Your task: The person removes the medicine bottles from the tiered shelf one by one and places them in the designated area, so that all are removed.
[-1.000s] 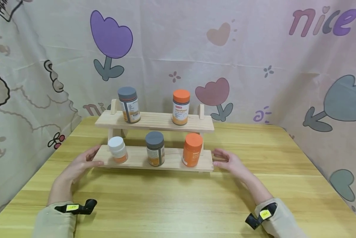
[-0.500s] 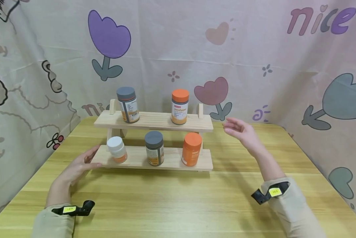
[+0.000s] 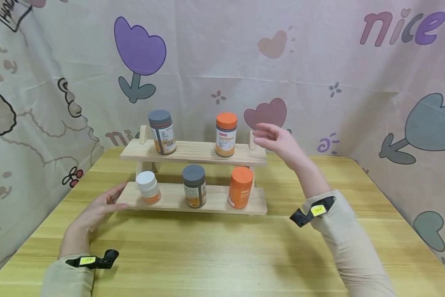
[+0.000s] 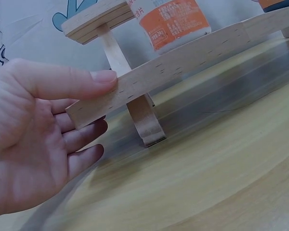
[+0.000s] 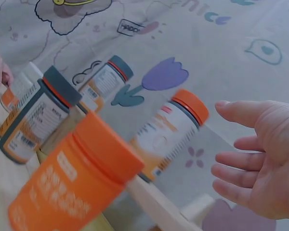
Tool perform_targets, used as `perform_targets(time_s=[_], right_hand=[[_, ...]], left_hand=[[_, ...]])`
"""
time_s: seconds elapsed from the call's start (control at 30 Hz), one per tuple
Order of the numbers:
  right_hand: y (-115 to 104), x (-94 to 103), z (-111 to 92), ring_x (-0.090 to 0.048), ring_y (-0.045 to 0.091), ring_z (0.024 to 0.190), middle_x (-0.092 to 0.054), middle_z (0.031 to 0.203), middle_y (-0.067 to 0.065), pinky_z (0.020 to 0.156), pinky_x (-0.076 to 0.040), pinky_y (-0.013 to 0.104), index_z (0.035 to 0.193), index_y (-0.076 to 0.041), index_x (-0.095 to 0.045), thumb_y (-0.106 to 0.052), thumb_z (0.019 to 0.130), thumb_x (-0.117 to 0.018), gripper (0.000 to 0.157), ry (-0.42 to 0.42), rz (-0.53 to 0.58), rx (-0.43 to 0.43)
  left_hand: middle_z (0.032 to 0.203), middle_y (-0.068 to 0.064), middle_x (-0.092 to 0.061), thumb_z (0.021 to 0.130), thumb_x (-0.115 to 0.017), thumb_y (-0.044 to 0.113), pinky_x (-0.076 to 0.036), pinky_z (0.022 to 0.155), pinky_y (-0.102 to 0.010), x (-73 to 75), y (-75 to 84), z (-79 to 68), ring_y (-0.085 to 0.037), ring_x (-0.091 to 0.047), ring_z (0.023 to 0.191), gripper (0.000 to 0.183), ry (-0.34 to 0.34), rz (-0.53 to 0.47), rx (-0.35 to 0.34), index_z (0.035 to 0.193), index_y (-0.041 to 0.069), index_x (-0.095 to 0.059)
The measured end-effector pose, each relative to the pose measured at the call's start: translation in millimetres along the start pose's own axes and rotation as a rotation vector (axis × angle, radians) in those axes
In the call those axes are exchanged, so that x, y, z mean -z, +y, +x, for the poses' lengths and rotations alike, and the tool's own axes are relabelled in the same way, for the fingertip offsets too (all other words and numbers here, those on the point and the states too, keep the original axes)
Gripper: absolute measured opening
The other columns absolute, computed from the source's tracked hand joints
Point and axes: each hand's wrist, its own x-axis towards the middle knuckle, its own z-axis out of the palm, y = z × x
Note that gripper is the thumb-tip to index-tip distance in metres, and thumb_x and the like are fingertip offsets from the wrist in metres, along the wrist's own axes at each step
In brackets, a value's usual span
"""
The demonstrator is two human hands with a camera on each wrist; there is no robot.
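Note:
A two-tier wooden display rack (image 3: 174, 206) stands on the table. My left hand (image 3: 96, 210) grips the left end of its lower shelf, the thumb (image 4: 103, 79) on the front edge and fingers around the end. My right hand (image 3: 278, 142) hovers by the upper shelf's right end, fingers loosely extended, holding nothing. Nearest to it is a grey jar with an orange lid (image 3: 226, 135), apart from the fingers. A grey-lidded jar (image 3: 163, 133) shares that shelf. Below stand a white-capped bottle (image 3: 148, 187), another grey-lidded jar (image 3: 194, 186) and an orange jar (image 3: 241, 187).
The wood-grain tabletop (image 3: 207, 251) extends in front of the rack and to both sides. A printed cloth (image 3: 204, 49) hangs behind and along the sides. Each sleeve carries a black wrist camera (image 3: 96, 260).
My right hand has left the lower shelf's right end, risen, and come inward to the upper shelf's right end. The left hand stays at the rack's lower left end.

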Motion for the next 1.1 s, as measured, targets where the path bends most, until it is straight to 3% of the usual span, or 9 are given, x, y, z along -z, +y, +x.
perform_targets(time_s=[0.23,0.5,0.77,1.1], right_hand=[[-17,-24.5,28,-0.050,0.023,0.117,-0.051,0.131,0.013,0.099,-0.039,0.037,0.140,-0.005,-0.037,-0.016,0.086,-0.066,0.062,0.037,0.012,0.025],[-20,-47.7,47,-0.050,0.023,0.113,-0.051,0.128,0.011,0.096,-0.041,0.035,0.140,-0.007,-0.038,-0.017,0.082,-0.071,0.067,0.068,-0.036,0.037],[-12,-64.0,52,-0.051,0.021,0.109,-0.054,0.121,0.008,0.094,-0.041,0.036,0.135,-0.009,-0.043,-0.020,0.080,-0.074,0.064,0.144,-0.130,0.080],[-11,-62.2,47,-0.052,0.021,0.104,-0.056,0.117,0.006,0.091,-0.043,0.034,0.133,-0.010,-0.045,-0.027,0.079,-0.074,0.064,0.201,-0.228,0.125]], left_hand=[[0.148,-0.031,0.006,0.088,-0.056,0.001,-0.032,0.089,-0.006,1.0,-0.9,-1.4,-0.046,0.001,0.134,0.081,0.005,0.008,0.015,0.144,-0.008,0.002],[0.148,-0.031,0.005,0.088,-0.057,0.001,-0.032,0.090,-0.006,-0.7,-0.1,-0.7,-0.045,0.002,0.134,0.081,0.001,-0.005,0.001,0.144,-0.009,0.001],[0.148,-0.031,0.005,0.087,-0.057,0.000,-0.032,0.090,-0.006,-0.9,-2.3,-0.8,-0.047,0.001,0.133,0.082,0.016,-0.014,-0.004,0.144,-0.010,0.001],[0.149,-0.030,0.006,0.087,-0.058,0.000,-0.033,0.090,-0.006,-2.4,-0.7,-0.8,-0.048,0.001,0.133,0.082,0.026,-0.010,0.009,0.144,-0.009,0.000]])
